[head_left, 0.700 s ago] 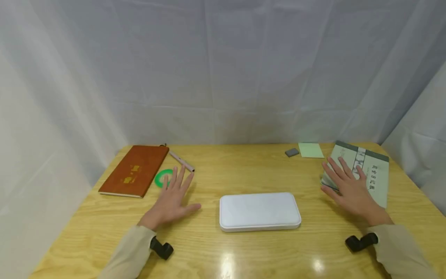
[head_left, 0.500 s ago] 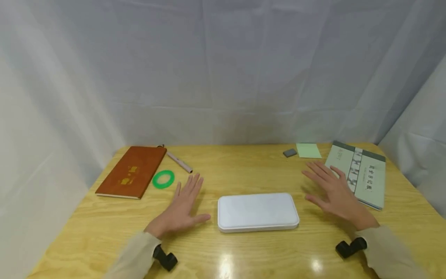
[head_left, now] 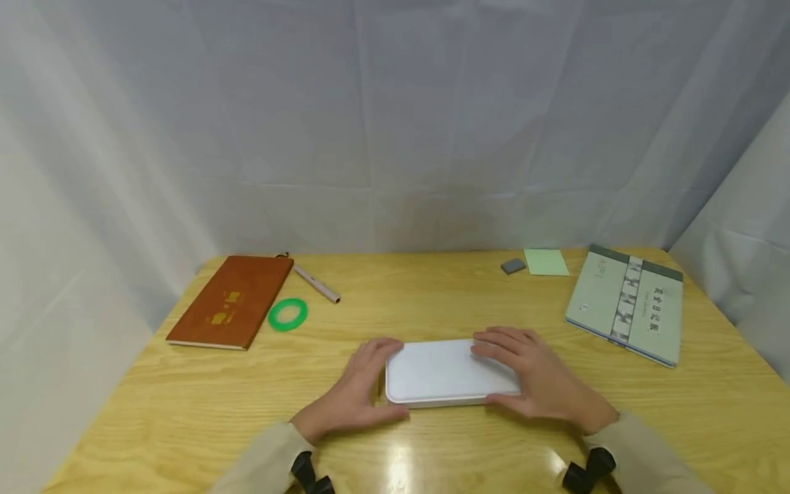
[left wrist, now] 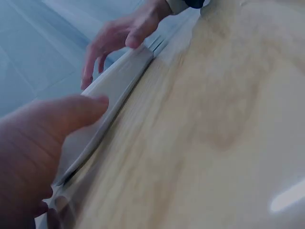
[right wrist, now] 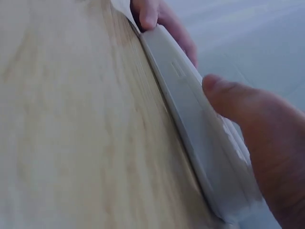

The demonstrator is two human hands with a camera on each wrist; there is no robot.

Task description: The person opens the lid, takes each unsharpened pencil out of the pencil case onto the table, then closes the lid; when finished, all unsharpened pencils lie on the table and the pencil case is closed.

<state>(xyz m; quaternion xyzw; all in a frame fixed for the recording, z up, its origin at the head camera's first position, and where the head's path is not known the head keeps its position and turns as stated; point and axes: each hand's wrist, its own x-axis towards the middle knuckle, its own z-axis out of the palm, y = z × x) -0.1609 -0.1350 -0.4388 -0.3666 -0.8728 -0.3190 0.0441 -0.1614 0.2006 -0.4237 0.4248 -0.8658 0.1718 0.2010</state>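
Observation:
A flat white rectangular case (head_left: 441, 370) with rounded corners lies on the wooden table. My left hand (head_left: 352, 398) curves round its left end, fingers at the far corner and thumb along the near side. At the opposite end, my right hand (head_left: 537, 377) spans the case, with fingertips over the top and the thumb at the near edge. In the left wrist view, the left thumb (left wrist: 81, 114) lies across the front side of the case. The right wrist view shows a small slot in that side, with the right thumb (right wrist: 228, 95) close to the upper edge.
On the left lie a brown notebook (head_left: 231, 302), a green ring (head_left: 287, 314) like a tape roll, and a pale pen (head_left: 317, 284). A grey eraser-like block (head_left: 513, 266), green note paper (head_left: 546, 262) and grey-green notebooks (head_left: 629, 302) lie right. White curtains (head_left: 407, 123) enclose the table.
Both hands have come inward from either side, the right one away from above the grey-green notebooks, and now bend round the two ends of the white case. The case stays in place.

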